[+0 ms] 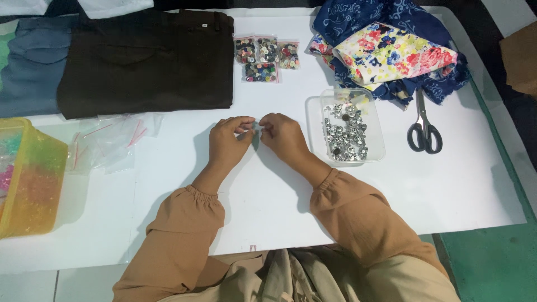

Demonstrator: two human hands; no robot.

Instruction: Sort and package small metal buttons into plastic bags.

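The scene is lit brightly and evenly from above, soft shadows being cast to the left of the hands and sleeves on the white table (458, 184), while mild blur is seen throughout and slight bending at the frame's edges.

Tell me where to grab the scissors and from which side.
Take the scissors by the black loop handles, which point toward the near table edge; the blades point away, their tips near the blue cloth. Coming from the near side looks best: the handles lie flat on bare white table.
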